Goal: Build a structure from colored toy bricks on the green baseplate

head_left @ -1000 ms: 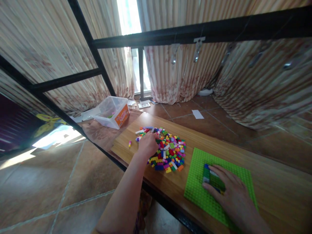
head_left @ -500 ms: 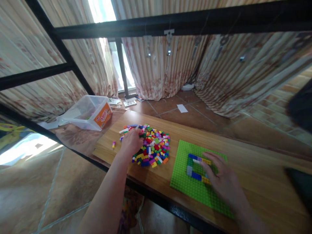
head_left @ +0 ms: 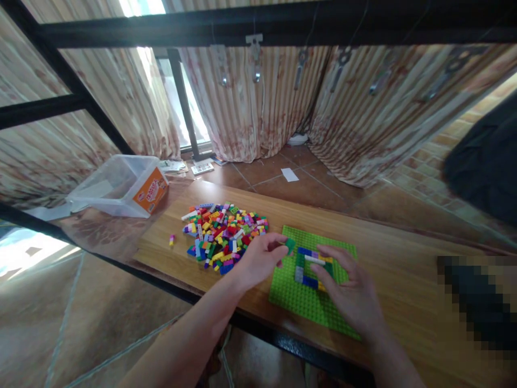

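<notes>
Head view: left hand [head_left: 259, 260] pinches a green brick [head_left: 290, 246] at the left edge of a green baseplate [head_left: 301, 307].
The right hand [head_left: 350, 284] has thumb and fingers spread around the right part of a brick outline [head_left: 299, 274] on the plate; contact is unclear. Loose bricks [head_left: 220, 237] lie heaped left.

Tabletop [head_left: 388, 248] of smooth wood, satin sheen at its far left end. Loose bricks [head_left: 222, 237] in smooth plastic; green baseplate [head_left: 301, 302] plastic too, rough with studs. Left, translucent plastic bin [head_left: 107, 206]. Far side, pleated cloth curtains [head_left: 254, 113], matt. Black rail [head_left: 181, 29] looks metal.
</notes>
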`<state>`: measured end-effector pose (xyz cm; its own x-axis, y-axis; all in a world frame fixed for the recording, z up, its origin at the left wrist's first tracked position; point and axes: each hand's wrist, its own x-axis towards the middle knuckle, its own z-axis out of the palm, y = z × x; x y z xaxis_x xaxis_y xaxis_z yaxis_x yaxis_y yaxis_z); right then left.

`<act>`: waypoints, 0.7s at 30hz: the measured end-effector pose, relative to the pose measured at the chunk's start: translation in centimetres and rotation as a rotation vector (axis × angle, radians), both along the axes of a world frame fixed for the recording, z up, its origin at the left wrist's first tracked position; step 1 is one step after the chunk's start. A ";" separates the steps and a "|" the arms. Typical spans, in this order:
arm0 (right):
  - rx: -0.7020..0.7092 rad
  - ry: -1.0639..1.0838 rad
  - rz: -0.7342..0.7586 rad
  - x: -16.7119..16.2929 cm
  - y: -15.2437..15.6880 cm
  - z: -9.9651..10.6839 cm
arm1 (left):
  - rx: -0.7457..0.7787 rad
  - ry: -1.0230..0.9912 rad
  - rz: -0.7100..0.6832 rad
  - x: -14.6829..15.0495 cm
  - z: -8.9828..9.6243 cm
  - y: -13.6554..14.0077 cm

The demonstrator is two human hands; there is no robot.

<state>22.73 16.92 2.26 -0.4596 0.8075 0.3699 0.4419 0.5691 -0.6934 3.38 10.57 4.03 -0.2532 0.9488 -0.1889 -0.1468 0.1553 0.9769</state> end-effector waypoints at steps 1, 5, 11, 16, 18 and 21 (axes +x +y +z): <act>-0.010 -0.021 0.031 -0.1 -0.2 -0.1 | -0.031 -0.051 -0.006 1.0 -0.2 0.1; -0.017 -0.072 0.086 -0.2 -0.3 -0.7 | -0.113 -0.114 -0.040 3.1 -0.8 0.1; 0.024 -0.119 0.113 0.1 0.0 -1.3 | -0.157 -0.067 -0.077 3.6 -0.7 -0.1; 0.052 -0.137 0.135 0.2 0.1 -1.5 | -0.152 -0.022 -0.118 3.6 -1.3 0.1; 0.044 -0.144 0.134 0.4 0.3 -1.5 | -0.133 0.021 -0.122 3.3 -1.9 0.3; -0.007 -0.156 0.091 0.9 0.8 -1.3 | -0.093 0.124 -0.086 2.5 -2.8 0.6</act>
<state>23.66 17.67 0.93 -0.5823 0.7623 0.2826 0.4911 0.6068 -0.6250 5.89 11.20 1.23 -0.1989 0.9478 -0.2490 -0.0083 0.2525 0.9676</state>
